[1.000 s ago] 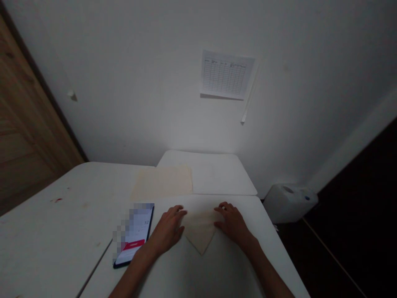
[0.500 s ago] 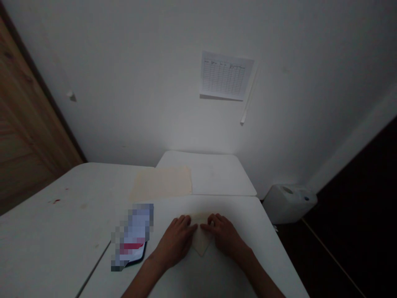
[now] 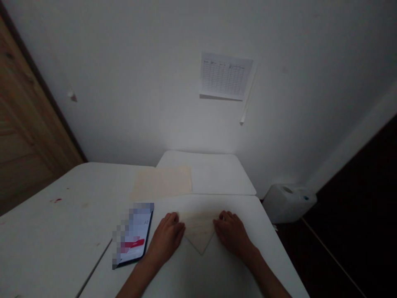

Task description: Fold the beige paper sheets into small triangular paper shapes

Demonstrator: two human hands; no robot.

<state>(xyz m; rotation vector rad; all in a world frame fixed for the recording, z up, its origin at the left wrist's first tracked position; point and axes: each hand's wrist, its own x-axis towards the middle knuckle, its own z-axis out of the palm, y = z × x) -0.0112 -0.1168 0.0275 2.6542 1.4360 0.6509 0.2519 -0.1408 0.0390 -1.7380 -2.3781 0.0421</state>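
A thin cream cloth [image 3: 201, 234] lies folded on the white table, its near edge coming to a point toward me. My left hand [image 3: 169, 231] is closed at its left corner, thumb against the curled fingers. At the opposite corner, my right hand [image 3: 231, 229] pinches the cloth in the same way. Between the two hands the far edge runs straight, with faint creases across the surface. The fingers cover both side corners.
Left of my left hand lies a phone [image 3: 136, 236], its screen partly blurred out. A flat cream cloth [image 3: 163, 182] is spread farther back. Beyond are a white wall with a printed sheet [image 3: 226, 76] and, at right, a white plastic container [image 3: 287, 203].
My hands have moved apart, from the middle of the cloth out to its left and right corners. More of the cloth now shows between them.
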